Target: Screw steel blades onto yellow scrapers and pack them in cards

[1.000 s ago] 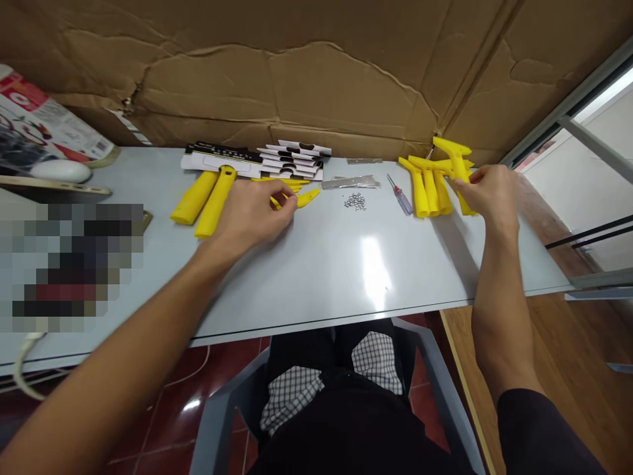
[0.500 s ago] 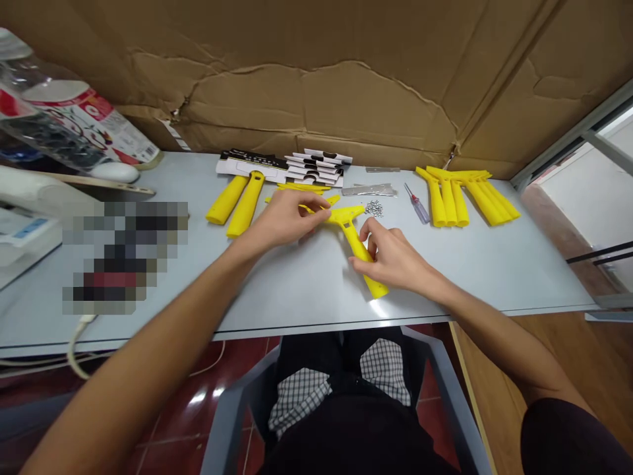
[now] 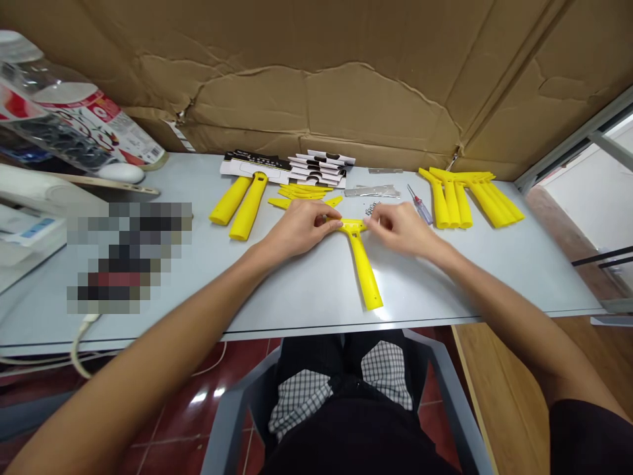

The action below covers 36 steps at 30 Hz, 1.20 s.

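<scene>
Your left hand [image 3: 307,227] and right hand [image 3: 401,229] pinch the smooth, T-shaped yellow handle [image 3: 364,274] at its crossbar's ends.

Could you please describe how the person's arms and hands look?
The left hand and right hand show no gloves or rings. Both forearms are bare, without watch or bracelet. A dark sleeve covers the right upper arm; no left sleeve shows.

Left-hand grip [image 3: 307,227] pinches one end of the yellow T-handle's [image 3: 364,274] crossbar; right-hand grip [image 3: 403,227] has fingertips at the other end. Handle shaft points toward the wearer on the surface [image 3: 297,290]. Screw pile [image 3: 372,208] just behind right hand, partly hidden. Metal strips [image 3: 370,191] beyond it. Screwdriver [image 3: 422,210] lies between right hand and more yellow handles [image 3: 450,201].
</scene>
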Motion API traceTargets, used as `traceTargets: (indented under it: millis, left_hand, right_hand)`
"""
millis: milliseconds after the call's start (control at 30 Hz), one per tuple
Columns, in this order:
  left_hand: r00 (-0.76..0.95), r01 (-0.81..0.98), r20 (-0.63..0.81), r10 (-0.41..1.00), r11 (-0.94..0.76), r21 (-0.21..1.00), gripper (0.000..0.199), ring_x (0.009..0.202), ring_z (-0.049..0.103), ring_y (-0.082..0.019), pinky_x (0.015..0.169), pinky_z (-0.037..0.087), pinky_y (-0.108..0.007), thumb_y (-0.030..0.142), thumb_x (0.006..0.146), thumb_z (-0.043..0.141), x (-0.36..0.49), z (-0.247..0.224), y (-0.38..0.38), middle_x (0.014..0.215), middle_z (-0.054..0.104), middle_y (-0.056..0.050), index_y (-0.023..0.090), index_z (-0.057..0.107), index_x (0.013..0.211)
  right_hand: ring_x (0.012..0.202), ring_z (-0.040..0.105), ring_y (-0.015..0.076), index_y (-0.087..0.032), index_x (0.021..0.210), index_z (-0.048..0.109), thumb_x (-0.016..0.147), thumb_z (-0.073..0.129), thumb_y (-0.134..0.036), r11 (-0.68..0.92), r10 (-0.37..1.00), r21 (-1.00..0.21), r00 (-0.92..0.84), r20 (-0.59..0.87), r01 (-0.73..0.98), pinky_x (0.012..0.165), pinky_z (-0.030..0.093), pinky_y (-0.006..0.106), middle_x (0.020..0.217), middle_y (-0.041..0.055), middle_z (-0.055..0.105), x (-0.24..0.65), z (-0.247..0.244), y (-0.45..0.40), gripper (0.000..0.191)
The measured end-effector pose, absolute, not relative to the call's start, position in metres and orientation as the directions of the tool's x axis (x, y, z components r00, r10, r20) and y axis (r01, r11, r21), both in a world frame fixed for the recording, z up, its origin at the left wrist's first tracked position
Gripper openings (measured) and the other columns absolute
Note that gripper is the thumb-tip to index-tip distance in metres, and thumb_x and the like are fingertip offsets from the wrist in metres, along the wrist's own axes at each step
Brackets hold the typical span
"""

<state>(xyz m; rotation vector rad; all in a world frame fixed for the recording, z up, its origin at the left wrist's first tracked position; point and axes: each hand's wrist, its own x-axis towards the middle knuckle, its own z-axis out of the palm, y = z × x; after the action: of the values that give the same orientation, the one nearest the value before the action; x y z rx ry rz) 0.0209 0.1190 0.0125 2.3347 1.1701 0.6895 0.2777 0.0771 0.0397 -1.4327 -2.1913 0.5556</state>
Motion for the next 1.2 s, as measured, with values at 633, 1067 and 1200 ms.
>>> traceTargets:
  millis: [633,1067,1200]
  left_hand:
    - [-0.043,-0.424,-0.077,0.996,0.051,0.904,0.046,0.139,0.070,-0.033,0.121,0.056,-0.048,0.039,0.112,0.046,0.002,0.041,0.145,0.136,0.078,-0.024,0.009,0.075,0.131]
    - [-0.176,-0.265,-0.053,0.983,0.005,0.964,0.015,0.042,0.031,-0.008,0.041,0.026,-0.022,0.015,0.083,0.072,0.004,0.039,0.139,0.057,0.042,0.009,0.022,0.058,0.080]
    - [-0.117,-0.014,0.139,0.983,-0.142,0.990,0.038,0.045,0.020,-0.008,0.046,0.017,-0.026,0.012,0.069,0.072,0.003,0.040,0.133,0.055,0.026,0.012,0.025,0.036,0.070]
  right_hand:
    - [0.129,0.076,0.0307,-0.017,0.112,0.075,0.112,0.049,-0.040,-0.202,0.978,-0.978,-0.065,-0.199,-0.055,0.122,0.058,0.047,0.131,0.0207,0.078,0.350,0.044,0.119,0.035]
    - [0.053,0.057,0.0197,-0.024,0.069,0.065,0.094,0.074,-0.046,0.105,0.978,-0.701,0.056,0.203,0.705,0.063,0.053,0.039,0.056,0.0026,0.061,0.361,0.048,0.117,0.034]
    - [0.054,0.052,0.0176,-0.024,0.062,0.059,0.093,0.066,-0.033,0.215,0.928,-0.440,-0.041,0.371,0.872,0.066,0.043,0.037,0.051,-0.0005,0.055,0.364,0.046,0.119,0.034]
